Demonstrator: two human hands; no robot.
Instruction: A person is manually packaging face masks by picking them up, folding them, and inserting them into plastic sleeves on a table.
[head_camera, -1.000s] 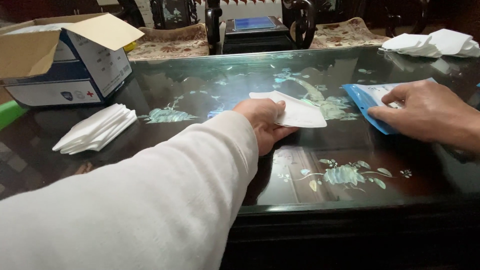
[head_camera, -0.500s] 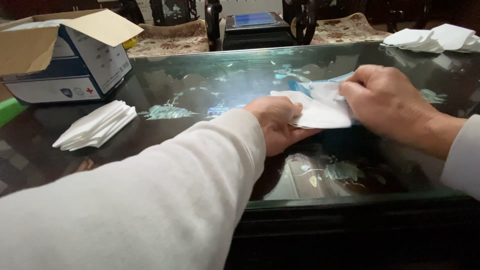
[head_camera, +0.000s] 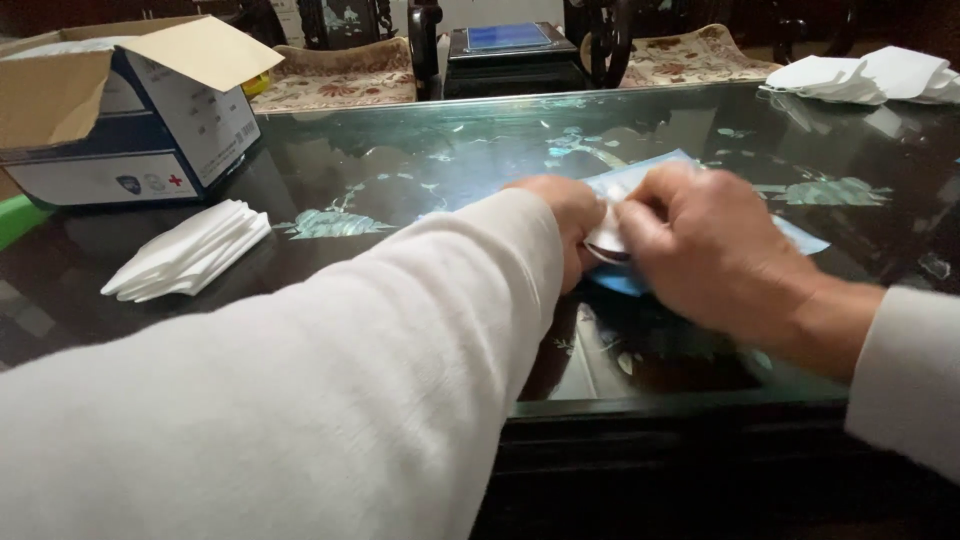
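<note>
Both hands meet over the blue pouch.
Left hand (head_camera: 570, 215) and right hand (head_camera: 705, 255) pinch a white pad (head_camera: 603, 240) between closed fingers, the blue pouch (head_camera: 640, 180) lying just beyond.

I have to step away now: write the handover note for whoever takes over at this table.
Left hand: pinching the white folded pad at its left edge.
Right hand: over the pad and the blue packet, fingers closed on them.
Both lie mid-table on the glass tabletop.
Done: pad and packet brought together.
Left: whether the pad is inside the packet is hidden by the hands. A stack of white pads waits beside the open cardboard box.
</note>
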